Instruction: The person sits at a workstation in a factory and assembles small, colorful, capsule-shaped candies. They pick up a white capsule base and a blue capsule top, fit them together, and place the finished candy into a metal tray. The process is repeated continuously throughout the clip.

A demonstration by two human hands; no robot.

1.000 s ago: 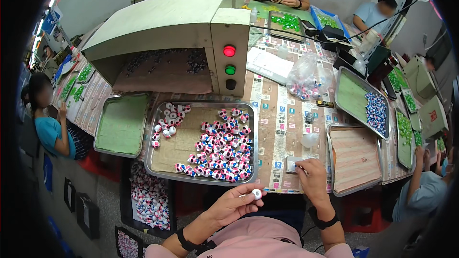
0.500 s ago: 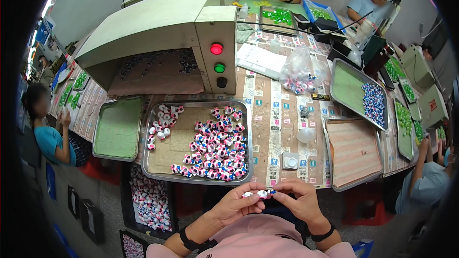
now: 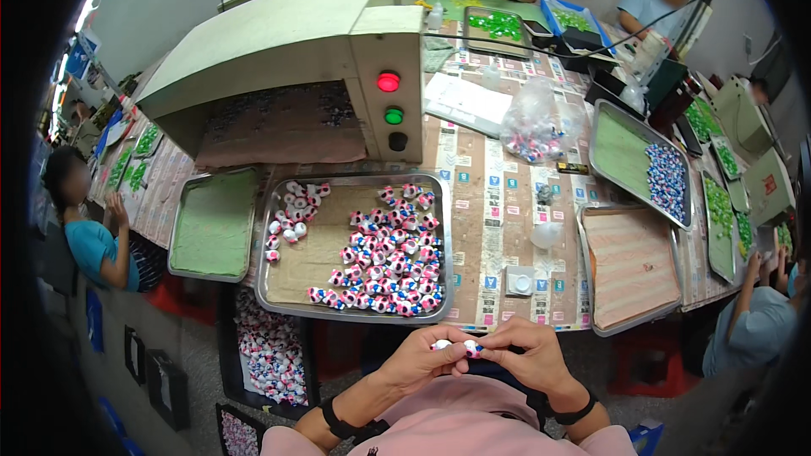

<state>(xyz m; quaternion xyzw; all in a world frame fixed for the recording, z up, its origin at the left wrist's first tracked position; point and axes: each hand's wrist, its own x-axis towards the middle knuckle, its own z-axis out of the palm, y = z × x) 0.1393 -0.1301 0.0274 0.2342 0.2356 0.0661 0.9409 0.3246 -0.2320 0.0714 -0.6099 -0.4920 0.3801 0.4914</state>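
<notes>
Closest to the body, below the near edge of the table (image 3: 494, 228), a small white piece with pink and blue parts (image 3: 456, 345) is held between both hands. The left hand (image 3: 420, 361) is closed on its left end and the right hand (image 3: 525, 356) is closed on its right end, so the long axis of the piece lies left to right, level between the fingertips. The piece is kept in the air, apart from the table, and neither hand is clearly nearer to it; both touch it. A dark band is seen on each wrist.

Beyond the hands, at the near edge of the table, a metal tray (image 3: 355, 308) is placed a little to the left. Many pieces of the same kind (image 3: 384, 266) are heaped in its right half, and a smaller group is gathered at its far left corner. Just right of this tray a small white square holder (image 3: 519, 281) is set, and further right an empty tray with a pink ribbed mat (image 3: 632, 266).

To the left a tray with a green mat (image 3: 213, 226) is laid. Behind the trays a pale green machine (image 3: 287, 59) with a red lamp and a green lamp is standing. At the far edge a clear bag of pieces (image 3: 534, 128) is seen, and other persons are working around the table.
</notes>
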